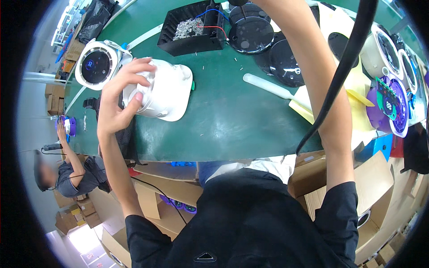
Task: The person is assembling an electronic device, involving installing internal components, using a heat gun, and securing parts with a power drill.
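here, white housing point(172, 91), left fingers point(136, 67) at its rim

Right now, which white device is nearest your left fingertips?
The white device just right of the leftmost black-faced one; only it has the left hand over its end.

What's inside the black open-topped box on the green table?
The black box holds a heap of small silvery pieces. The heap covers whatever lies beneath it, so that part can't be seen.
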Tool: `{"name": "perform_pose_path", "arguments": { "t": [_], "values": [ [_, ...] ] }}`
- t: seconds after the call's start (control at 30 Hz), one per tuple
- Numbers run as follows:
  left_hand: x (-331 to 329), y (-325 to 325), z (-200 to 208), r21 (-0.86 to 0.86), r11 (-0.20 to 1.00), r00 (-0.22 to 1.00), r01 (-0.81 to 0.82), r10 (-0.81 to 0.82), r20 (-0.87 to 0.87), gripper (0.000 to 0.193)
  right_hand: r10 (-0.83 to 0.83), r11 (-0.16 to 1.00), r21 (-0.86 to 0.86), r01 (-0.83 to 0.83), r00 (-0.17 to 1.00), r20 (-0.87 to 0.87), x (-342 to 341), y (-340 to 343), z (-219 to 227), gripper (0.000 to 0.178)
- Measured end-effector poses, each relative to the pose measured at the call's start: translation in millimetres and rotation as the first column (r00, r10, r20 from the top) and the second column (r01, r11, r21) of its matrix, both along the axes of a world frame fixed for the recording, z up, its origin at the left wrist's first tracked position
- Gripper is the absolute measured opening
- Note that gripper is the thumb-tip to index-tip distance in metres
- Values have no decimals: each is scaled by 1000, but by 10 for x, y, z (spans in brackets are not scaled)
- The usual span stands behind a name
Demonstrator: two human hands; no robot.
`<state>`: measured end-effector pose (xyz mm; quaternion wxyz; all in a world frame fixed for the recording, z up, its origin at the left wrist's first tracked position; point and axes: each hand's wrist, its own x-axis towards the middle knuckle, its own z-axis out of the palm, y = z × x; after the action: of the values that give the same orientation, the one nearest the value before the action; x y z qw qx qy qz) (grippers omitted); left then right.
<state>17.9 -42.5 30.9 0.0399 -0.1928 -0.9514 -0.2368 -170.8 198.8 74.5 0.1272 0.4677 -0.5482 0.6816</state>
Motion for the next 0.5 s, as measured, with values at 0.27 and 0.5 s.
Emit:
{"name": "perform_pose_path", "arguments": {
  "t": [0.27, 0.5],
  "values": [
    [995, -266, -776, 479, 419, 509, -772, 858, 71, 23, -46, 995, 94, 42, 998, 38, 26, 4, 92, 21],
    [708, 37, -898, 144, 422, 439, -895, 774, 456, 32, -24, 995, 92, 24, 1000, -2, 29, -60, 37, 22]
  ]
}}
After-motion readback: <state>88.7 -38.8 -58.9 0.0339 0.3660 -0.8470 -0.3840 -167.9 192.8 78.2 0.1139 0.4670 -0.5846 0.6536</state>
